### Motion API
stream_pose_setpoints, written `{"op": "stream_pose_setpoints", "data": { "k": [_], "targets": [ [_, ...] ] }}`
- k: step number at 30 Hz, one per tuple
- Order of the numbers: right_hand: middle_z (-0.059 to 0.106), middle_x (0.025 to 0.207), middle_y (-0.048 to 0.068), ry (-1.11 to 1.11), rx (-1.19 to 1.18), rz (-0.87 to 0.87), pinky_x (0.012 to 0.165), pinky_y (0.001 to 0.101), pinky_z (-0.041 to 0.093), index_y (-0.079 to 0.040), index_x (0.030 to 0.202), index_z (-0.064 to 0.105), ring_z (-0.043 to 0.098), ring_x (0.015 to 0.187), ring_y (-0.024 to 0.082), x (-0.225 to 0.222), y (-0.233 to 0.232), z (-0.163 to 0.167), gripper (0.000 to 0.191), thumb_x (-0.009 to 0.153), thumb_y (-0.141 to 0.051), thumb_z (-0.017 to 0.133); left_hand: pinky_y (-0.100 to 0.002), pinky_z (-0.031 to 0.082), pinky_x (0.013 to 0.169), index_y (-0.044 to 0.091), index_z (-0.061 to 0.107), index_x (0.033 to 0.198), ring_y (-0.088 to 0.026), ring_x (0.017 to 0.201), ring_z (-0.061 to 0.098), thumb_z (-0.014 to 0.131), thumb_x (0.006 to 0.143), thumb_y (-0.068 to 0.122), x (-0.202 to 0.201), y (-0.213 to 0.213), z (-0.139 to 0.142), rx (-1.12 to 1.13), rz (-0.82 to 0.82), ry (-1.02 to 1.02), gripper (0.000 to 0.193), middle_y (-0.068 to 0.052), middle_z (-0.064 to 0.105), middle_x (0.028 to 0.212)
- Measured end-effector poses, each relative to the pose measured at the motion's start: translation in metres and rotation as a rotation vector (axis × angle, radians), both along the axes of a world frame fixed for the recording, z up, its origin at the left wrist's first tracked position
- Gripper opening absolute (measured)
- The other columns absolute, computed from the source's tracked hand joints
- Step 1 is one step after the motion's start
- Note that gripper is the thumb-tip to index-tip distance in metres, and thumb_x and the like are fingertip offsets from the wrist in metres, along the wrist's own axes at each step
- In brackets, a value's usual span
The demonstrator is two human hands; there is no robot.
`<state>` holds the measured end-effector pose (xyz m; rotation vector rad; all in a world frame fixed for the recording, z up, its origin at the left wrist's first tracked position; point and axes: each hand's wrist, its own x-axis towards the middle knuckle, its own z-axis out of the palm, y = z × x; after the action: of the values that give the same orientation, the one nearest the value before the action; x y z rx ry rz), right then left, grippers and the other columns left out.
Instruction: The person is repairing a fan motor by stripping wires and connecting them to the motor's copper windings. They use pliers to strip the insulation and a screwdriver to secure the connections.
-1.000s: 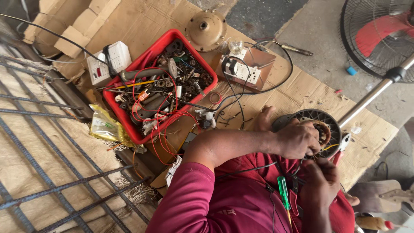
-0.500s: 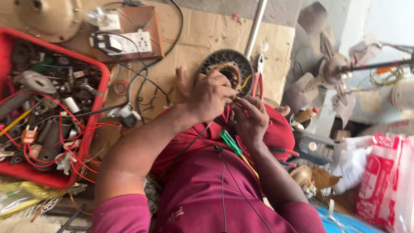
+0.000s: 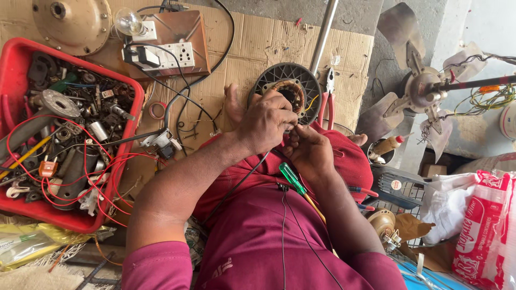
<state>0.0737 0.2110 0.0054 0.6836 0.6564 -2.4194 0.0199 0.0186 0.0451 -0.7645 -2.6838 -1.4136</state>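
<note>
A round black fan motor (image 3: pixel 286 86) with copper windings lies on the cardboard (image 3: pixel 258 51) in front of me. My left hand (image 3: pixel 266 121) rests against its near edge, fingers curled down on the thin wires coming out of it. My right hand (image 3: pixel 310 153) is just below and touching the left, pinching the same wires; the wire ends are hidden between the fingers. A green-handled screwdriver (image 3: pixel 293 180) lies on my maroon shirt below the right hand. Red-handled pliers (image 3: pixel 328 102) lie beside the motor on its right.
A red tray (image 3: pixel 21 212) full of parts and red wires sits at the left. Behind it are a switch board (image 3: pixel 172 45) with a bulb and a round metal cover (image 3: pixel 72 21). Fan blades (image 3: pixel 424 91), a metal pole (image 3: pixel 322 37) and plastic bags (image 3: pixel 478 225) stand to the right.
The view has swung and drawn closer to the motor. My left hand, fingers raised half a second ago, has closed down at the motor's edge; my right hand stays against it.
</note>
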Motion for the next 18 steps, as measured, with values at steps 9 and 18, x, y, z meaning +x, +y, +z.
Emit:
{"op": "stream_pose_setpoints", "data": {
  "k": [9,18],
  "targets": [
    [0.058,0.118,0.003,0.816,1.152,-0.095,0.089,0.0298,0.058,-0.002,0.113,0.068,0.062,0.107,0.012,0.02,0.005,0.016,0.024,0.089,0.004,0.069,-0.042,0.045,0.099,0.015,0.079,0.085,-0.021,0.107,0.058,0.079,0.082,0.011,0.0,0.0,0.004,-0.059,-0.02,-0.059,0.005,0.001,0.067,0.095],
    [0.065,0.103,0.006,1.034,1.476,-0.03,0.081,0.0266,0.053,-0.004,0.111,0.076,0.063,0.095,0.014,0.011,-0.006,0.023,0.029,0.084,0.0,0.086,-0.043,0.044,0.095,0.014,0.079,0.083,-0.022,0.107,0.058,0.079,0.082,0.013,-0.001,-0.001,0.007,-0.037,-0.013,-0.06,0.002,0.0,0.068,0.094]
  ]
}}
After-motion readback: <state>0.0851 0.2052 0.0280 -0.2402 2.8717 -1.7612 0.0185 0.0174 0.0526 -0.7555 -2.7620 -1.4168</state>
